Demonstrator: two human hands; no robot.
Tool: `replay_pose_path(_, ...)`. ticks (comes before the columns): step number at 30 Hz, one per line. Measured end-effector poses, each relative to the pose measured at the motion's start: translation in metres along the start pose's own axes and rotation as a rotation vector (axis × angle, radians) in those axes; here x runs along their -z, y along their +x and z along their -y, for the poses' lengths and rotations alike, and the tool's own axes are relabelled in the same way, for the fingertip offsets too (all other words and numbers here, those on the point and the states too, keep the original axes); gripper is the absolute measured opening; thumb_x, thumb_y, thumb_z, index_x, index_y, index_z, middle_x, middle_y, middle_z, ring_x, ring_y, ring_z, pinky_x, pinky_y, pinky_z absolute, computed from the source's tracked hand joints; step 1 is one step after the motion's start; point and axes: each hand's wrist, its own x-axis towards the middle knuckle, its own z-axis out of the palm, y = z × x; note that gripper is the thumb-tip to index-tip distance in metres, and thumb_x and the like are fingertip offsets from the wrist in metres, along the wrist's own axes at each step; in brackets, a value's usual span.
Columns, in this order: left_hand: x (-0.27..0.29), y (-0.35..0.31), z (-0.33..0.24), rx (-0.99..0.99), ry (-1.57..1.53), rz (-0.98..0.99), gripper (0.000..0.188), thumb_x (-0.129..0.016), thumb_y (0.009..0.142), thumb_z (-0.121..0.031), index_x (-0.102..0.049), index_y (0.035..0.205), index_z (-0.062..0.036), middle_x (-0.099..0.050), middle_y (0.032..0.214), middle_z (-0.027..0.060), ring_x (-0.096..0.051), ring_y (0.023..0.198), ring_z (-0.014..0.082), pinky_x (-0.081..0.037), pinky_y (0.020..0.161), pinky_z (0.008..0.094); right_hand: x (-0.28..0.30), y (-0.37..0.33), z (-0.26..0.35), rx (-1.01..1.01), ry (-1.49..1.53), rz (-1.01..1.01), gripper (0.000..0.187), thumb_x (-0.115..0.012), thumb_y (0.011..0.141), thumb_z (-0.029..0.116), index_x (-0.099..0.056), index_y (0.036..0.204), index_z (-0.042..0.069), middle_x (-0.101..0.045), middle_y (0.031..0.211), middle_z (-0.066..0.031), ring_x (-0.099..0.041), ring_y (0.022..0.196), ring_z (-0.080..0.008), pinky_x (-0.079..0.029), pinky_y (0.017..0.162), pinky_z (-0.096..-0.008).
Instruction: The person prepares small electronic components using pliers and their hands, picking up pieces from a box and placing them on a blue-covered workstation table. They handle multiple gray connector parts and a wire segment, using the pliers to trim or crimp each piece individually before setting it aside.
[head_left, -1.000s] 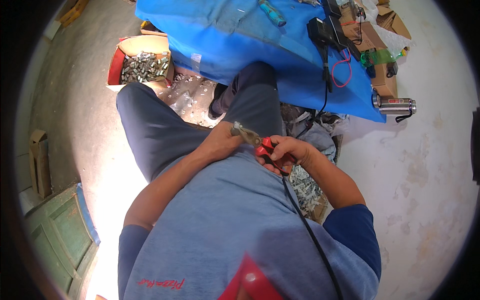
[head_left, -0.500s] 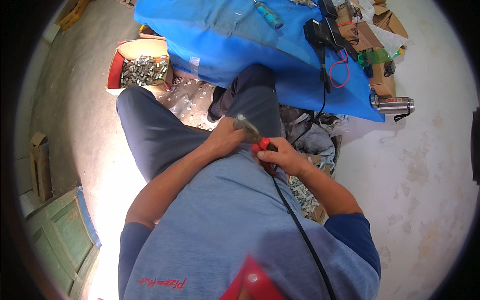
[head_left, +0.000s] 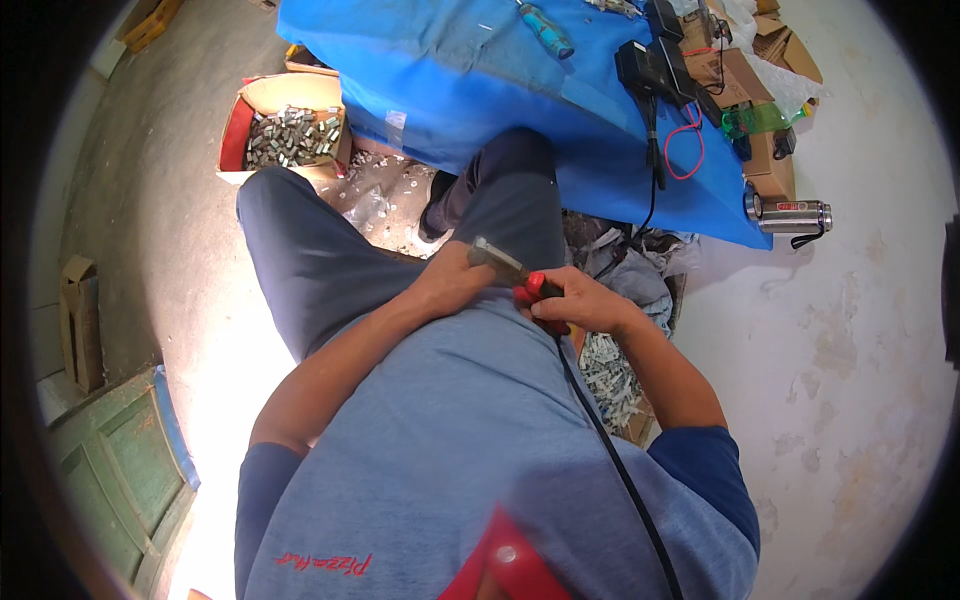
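Both my hands meet over my lap. My right hand [head_left: 585, 300] is closed round a tool with red and black handles [head_left: 540, 288]; its exact kind is partly hidden by my fingers. My left hand [head_left: 450, 280] is closed at the near end of a small greyish metal piece [head_left: 495, 258], which slants toward the red handles. Whether this piece is separate from the tool or part of it, I cannot tell. A black cord [head_left: 620, 460] runs from just below my right hand down across my grey-blue shirt.
A carton [head_left: 233, 135] full of small metal parts stands left of the blue-covered table [head_left: 450, 80]. On the table lie a teal-handled screwdriver [head_left: 545, 30] and black power adapters [head_left: 640, 70]. At right are a green bottle [head_left: 755, 118] and a steel flask [head_left: 790, 216]. Scraps [head_left: 610, 375] lie beside my right thigh.
The right hand has moved slightly rightward with the red-handled tool. The greyish metal piece has shifted a little to the right and shows more clearly. The left hand stays nearly in place.
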Motion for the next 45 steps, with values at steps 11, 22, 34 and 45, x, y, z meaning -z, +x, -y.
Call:
replay_pose_path(11, 0.003, -0.003, -0.013, 0.137, -0.029, -0.041, 0.028, -0.058, 0.089, -0.024, -0.061, 0.07, -0.0037, -0.05, 0.06, -0.0037, -0.043, 0.058, 0.0063, -0.035, 0.051, 0.0292, 0.002, -0.014, -0.003, -0.036, 0.093, -0.07, 0.032, -0.059, 0.085, 0.014, -0.06, 0.116, 0.004, -0.064, 0.095, -0.0035, -0.057, 0.083, -0.0138, -0.049, 0.081, -0.0308)
replay_pose_path(22, 0.004, -0.002, -0.008, 0.158, -0.025, -0.034, 0.025, -0.059, 0.089, -0.026, -0.061, 0.074, -0.0061, -0.049, 0.063, -0.0052, -0.041, 0.058, 0.0052, -0.034, 0.051, 0.0274, -0.027, -0.012, 0.015, 0.081, -0.965, -0.471, 0.052, -0.059, 0.083, 0.011, -0.044, 0.132, -0.001, -0.062, 0.112, -0.0229, -0.058, 0.106, -0.0383, -0.047, 0.09, -0.0472)
replay_pose_path(34, 0.003, 0.003, 0.008, 0.134, 0.027, -0.064, 0.026, -0.057, 0.089, -0.022, -0.067, 0.085, 0.0016, -0.056, 0.068, -0.0018, -0.047, 0.063, 0.0073, -0.04, 0.056, 0.0296, -0.043, 0.003, 0.001, 0.172, -1.089, -0.705, 0.066, -0.063, 0.079, 0.006, -0.037, 0.139, -0.007, -0.054, 0.128, -0.0229, -0.051, 0.121, -0.0379, -0.048, 0.097, -0.0439)
replay_pose_path(45, 0.002, 0.005, 0.014, 0.19, 0.146, -0.081, 0.027, -0.057, 0.086, -0.021, -0.065, 0.079, 0.0039, -0.058, 0.064, 0.0029, -0.05, 0.062, 0.0107, -0.043, 0.058, 0.0327, -0.044, 0.013, -0.004, 0.369, -1.302, -0.874, 0.052, -0.059, 0.077, 0.003, -0.047, 0.125, -0.013, -0.059, 0.109, -0.0217, -0.059, 0.102, -0.0344, -0.054, 0.08, -0.0379)
